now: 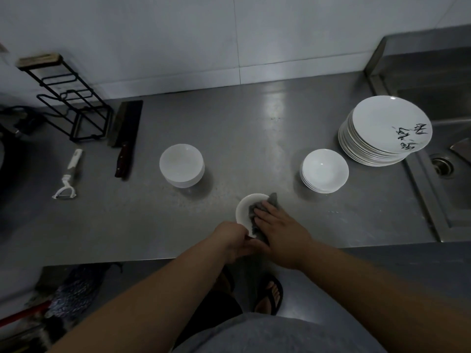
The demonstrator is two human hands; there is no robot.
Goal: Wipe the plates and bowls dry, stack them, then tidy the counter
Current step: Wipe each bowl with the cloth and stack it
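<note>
With left hand (235,242) pinching near rim of small dish (244,207) at counter (153,225) front edge, right hand (279,231) flat, straight-fingered, pressing grey cloth (273,198) into it, sweep whole well before adding to dish stack (325,170) farther right.

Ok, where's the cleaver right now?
Head view, left side of the counter: the cleaver lies flat right of the black wire rack, left of the bowl stack.

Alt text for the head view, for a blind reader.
The left hand holds a white bowl at the counter while the right hand presses a grey cloth into it. A deep-bowl stack, a shallow-bowl stack and a plate stack stand behind.
</note>
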